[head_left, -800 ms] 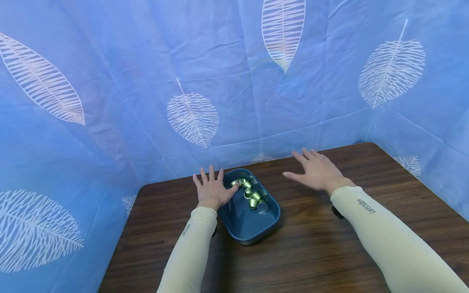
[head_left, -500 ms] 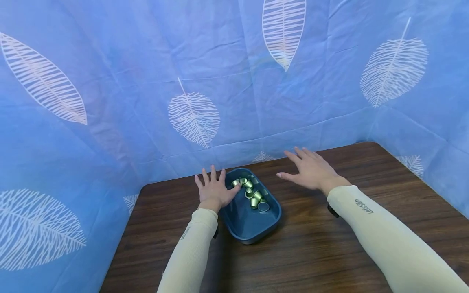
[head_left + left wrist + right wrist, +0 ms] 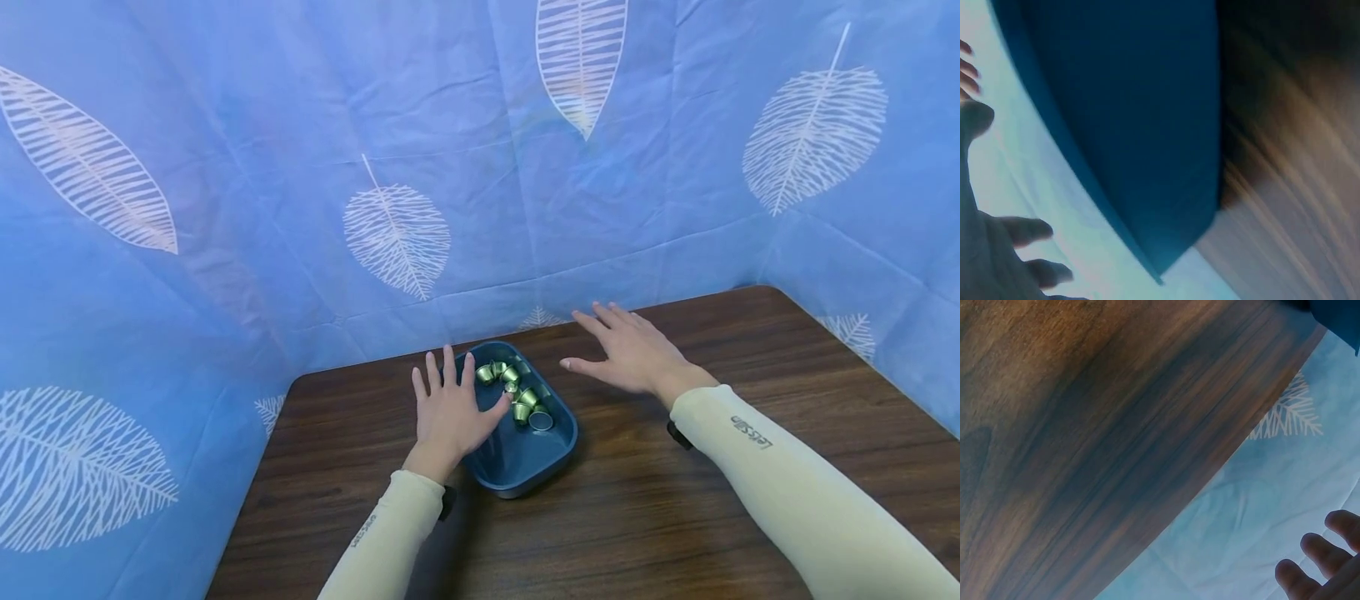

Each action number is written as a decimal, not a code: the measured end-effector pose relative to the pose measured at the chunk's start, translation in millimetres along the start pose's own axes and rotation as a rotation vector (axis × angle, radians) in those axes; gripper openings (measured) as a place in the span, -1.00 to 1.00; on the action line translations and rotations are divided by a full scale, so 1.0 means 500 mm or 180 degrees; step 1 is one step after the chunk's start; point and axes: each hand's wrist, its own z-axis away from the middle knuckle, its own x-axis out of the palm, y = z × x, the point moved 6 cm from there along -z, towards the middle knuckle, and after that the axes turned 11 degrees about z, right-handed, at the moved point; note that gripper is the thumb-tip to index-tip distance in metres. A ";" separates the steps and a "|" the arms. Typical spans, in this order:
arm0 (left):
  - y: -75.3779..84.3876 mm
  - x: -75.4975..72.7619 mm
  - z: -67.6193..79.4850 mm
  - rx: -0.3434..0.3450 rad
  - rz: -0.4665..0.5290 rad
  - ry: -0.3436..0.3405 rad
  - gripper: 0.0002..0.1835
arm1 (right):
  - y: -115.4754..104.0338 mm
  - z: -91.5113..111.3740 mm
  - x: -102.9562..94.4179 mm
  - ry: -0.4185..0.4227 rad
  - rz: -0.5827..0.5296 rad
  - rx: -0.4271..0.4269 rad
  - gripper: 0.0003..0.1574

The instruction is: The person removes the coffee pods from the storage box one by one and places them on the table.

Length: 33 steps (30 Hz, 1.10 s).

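In the head view a dark blue rectangular tray point(image 3: 517, 467) with rounded corners stands on the table, several shiny green-gold coffee capsules point(image 3: 521, 412) lying along its far and right side. One capsule point(image 3: 541, 420) shows its flat lid upward. My left hand point(image 3: 452, 417) is spread over the tray's left rim, its thumb overlapping the capsules in this view, and holds nothing. To the right of the tray my right hand point(image 3: 637, 354) hovers with fingers extended and holds nothing. The left wrist view shows the tray's side wall point(image 3: 1129, 125) close up, with fingers at the left edge.
The dark wood-grain table point(image 3: 660, 500) reaches back to a blue cloth point(image 3: 480, 167) printed with white leaves, which hangs behind and at both sides. Cream sleeves point(image 3: 795, 483) cover both forearms, with a dark band at each wrist.
My left hand has drawn back toward me and slightly right. My right hand has shifted left, nearer the tray. Tray and capsules look unmoved.
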 end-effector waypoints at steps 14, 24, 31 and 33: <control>0.071 -0.011 0.162 0.0322 0.0260 0.0214 -0.02 | -0.026 0.009 0.009 0.0122 -0.0003 -0.0191 0.16; 0.087 0.038 0.209 0.0237 0.0419 -0.0003 -0.07 | -0.039 0.019 0.012 0.0188 -0.0002 -0.0266 0.16; 0.096 0.084 0.233 0.0612 0.0392 -0.0134 -0.32 | -0.042 0.022 0.018 0.0199 -0.0056 -0.0273 0.17; 0.095 0.094 0.238 0.0622 0.0406 -0.0197 -0.35 | -0.043 0.023 0.020 0.0215 -0.0078 -0.0278 0.16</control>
